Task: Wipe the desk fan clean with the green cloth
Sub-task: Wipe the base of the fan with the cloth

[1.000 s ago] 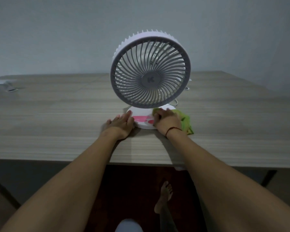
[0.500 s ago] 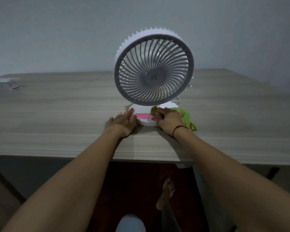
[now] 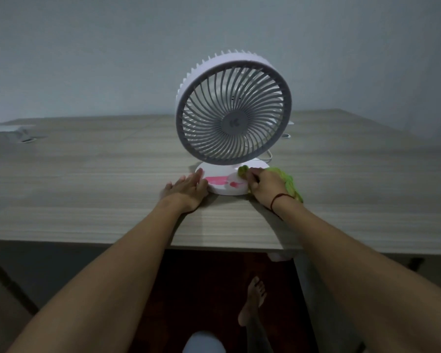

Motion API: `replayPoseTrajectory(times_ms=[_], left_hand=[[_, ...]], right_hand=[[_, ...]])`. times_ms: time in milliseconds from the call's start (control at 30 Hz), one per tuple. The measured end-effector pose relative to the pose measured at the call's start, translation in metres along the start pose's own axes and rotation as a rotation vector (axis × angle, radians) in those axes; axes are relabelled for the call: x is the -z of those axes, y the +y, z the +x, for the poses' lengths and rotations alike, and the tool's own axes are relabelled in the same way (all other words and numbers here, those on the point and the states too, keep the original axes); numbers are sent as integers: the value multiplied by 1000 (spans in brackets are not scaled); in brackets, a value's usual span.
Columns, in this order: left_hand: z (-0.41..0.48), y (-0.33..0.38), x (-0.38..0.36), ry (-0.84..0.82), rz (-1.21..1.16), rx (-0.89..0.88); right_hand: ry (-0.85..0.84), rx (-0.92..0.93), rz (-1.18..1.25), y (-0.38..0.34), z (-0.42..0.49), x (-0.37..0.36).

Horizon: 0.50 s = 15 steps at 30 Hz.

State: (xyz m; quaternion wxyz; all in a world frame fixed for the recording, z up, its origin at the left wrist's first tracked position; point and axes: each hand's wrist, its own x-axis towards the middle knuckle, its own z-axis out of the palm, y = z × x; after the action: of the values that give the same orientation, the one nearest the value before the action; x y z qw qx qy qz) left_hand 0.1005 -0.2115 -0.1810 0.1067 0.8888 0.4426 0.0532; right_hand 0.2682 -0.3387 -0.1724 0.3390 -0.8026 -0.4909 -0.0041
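- The desk fan (image 3: pixel 233 123) stood upright on the wooden table (image 3: pixel 87 189), close to the front edge and a little right of the middle of my view. Its round grey grille (image 3: pixel 209 138) faced me.
- Its white round base (image 3: pixel 214 171) sat flat on the table, with a pink patch (image 3: pixel 215 180) on the front of its top.
- My left hand (image 3: pixel 186 188) lay flat on the table, fingers straight and close together, holding nothing. The fingertips (image 3: pixel 199 173) touched the left edge of the base.
- My right hand (image 3: pixel 264 183) had its fingers curled round the green cloth (image 3: pixel 289 183), gripping it bunched up and pressing it onto the right front part of the base.
- A lump of the cloth showed past my fingers on the base, just right of the pink patch. The rest trailed from under the hand onto the table at the right of the base.
- A red string (image 3: pixel 278 201) circled my right wrist.
- A thin white cord (image 3: pixel 268 157) looped out behind the base on the right.
- A pale object (image 3: pixel 23 135) lay at the far left of the table, too blurred for me to tell what it was.
- A plain grey wall (image 3: pixel 87 59) rose behind the table.
- Below the table's front edge I saw a bare foot (image 3: pixel 255 296) on a dark red floor.
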Motion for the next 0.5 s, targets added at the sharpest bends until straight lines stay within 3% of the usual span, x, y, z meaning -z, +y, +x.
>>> replayPoseTrajectory(times_ms=[100, 267, 367, 433, 500], left_hand=[[-5, 1, -2, 31, -30, 28], [-42, 25, 1, 620, -17, 24], [-67, 42, 4, 594, -239, 70], [-76, 50, 4, 519, -290, 77], [-79, 57, 3, 419, -262, 76]], right_hand=[[-43, 131, 27, -9, -32, 13], [-121, 146, 76, -18, -65, 22], [-121, 73, 306, -28, -73, 28], [-26, -61, 524, -30, -72, 43], [93, -210, 506, -18, -63, 54]])
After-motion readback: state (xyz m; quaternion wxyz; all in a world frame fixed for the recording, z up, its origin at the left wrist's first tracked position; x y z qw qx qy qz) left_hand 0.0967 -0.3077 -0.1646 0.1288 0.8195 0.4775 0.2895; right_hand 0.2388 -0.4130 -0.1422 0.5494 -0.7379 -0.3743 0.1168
